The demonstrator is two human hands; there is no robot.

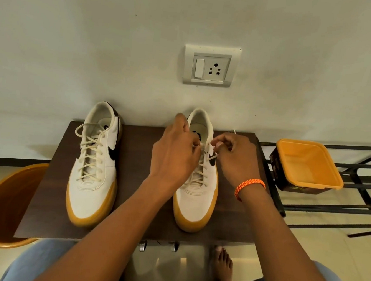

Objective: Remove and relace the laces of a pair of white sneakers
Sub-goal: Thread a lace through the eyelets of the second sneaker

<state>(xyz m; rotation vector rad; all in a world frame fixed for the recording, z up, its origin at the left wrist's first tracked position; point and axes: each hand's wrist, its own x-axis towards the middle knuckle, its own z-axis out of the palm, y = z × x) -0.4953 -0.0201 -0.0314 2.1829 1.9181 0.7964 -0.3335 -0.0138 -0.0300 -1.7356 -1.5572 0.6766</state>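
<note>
— Table [127, 214] first: dark wood, both white sneakers on it, toes toward the person.

— And beside the fingers?

— Left of them stands the left sneaker [95, 163], fully laced; an orange bucket [4, 204] sits further left, a yellow tub [306, 165] right.

— The hands?

— Left hand [174, 155] covers the right sneaker [196, 182]'s upper eyelets, pinching the lace [200, 164]; right hand [233, 154] pinches its end.

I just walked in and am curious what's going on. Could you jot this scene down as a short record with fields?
Surface: dark wooden table
Left sneaker: fully laced, untouched
Right sneaker: being worked on near its top eyelets
Left hand: over the right sneaker's tongue, fingers curled at the lace
Right hand: pinching the lace
Wrist: orange bracelet
Nearby: orange tub on a rack, orange bucket on the floor
</note>
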